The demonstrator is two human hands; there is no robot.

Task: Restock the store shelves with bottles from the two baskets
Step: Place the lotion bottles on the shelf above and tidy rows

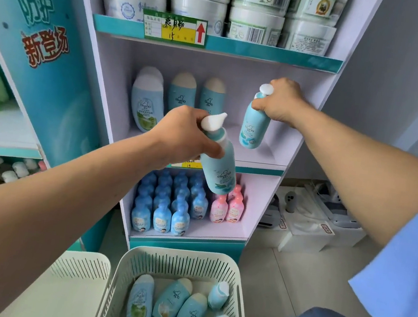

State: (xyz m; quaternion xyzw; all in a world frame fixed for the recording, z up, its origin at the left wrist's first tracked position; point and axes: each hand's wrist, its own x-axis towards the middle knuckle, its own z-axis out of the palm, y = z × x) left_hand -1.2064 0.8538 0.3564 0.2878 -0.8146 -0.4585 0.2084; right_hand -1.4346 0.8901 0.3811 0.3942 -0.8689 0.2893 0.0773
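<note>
Before a store's partly stocked middle shelf [276,150], a person's left hand [182,134] and right hand [281,104] each curl around a pump bottle's neck, the left bottle [218,170] short of the shelf, the right bottle [254,127] just above it, while five bottles [191,315] wait in the basket [181,255].

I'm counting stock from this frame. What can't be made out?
Head view:
- Left basket: inside partly hidden by the left forearm and bottom edge.
- Right basket: near end cut off by the bottom edge; bottle count unsure.
- Lower price tag: mostly hidden by the left hand and its bottle.
- Tubs: labels blurred.
</note>
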